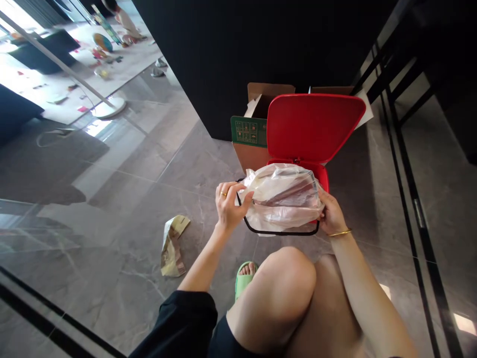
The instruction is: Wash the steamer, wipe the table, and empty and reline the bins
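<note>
A thin whitish plastic bag point(279, 216) spreads open across a black wire frame point(279, 232), in front of a red trash can point(321, 176). The can's red lid point(313, 124) stands raised. With fingers curled, my left hand point(231, 206) holds the bag's edge at the left side of the frame. At the opposite side, my right hand point(331, 211) grips the bag against the frame, its fingertips partly hidden beneath. Most of the can's body is covered by the bag.
Behind the can are an open cardboard box point(248, 154) with a green flap and a black panel point(261, 49). Crumpled paper point(174, 246) lies on the grey tiles at left. A lamp base point(109, 107) stands farther off, near scattered toys and a seated person point(126, 24).
</note>
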`<state>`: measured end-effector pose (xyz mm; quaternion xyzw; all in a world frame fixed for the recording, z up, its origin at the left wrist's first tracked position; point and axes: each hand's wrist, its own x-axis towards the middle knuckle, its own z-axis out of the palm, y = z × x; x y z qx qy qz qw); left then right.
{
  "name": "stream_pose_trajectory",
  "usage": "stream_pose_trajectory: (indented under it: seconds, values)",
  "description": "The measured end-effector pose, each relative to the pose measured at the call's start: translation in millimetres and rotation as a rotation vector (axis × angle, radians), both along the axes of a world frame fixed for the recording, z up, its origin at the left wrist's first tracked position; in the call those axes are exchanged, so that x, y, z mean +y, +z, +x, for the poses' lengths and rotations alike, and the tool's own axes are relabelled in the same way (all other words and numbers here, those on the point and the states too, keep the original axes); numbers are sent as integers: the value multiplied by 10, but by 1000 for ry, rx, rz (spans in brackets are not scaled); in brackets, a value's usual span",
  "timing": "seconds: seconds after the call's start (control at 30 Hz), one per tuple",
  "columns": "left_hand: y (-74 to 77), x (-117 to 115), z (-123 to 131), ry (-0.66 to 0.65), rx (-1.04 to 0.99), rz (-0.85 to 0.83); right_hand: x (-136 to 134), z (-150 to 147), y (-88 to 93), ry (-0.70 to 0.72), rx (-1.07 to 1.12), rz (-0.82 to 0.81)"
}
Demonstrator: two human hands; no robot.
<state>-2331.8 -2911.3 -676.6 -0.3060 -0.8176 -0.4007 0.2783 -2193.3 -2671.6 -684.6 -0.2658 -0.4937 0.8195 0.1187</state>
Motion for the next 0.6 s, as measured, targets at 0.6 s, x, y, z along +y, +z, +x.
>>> stream_pose_trajectory:
  seconds: [0.6]
  values:
    - [364,-192,-901,-391,-1149,197,111,-43,53,154,-4,-10]
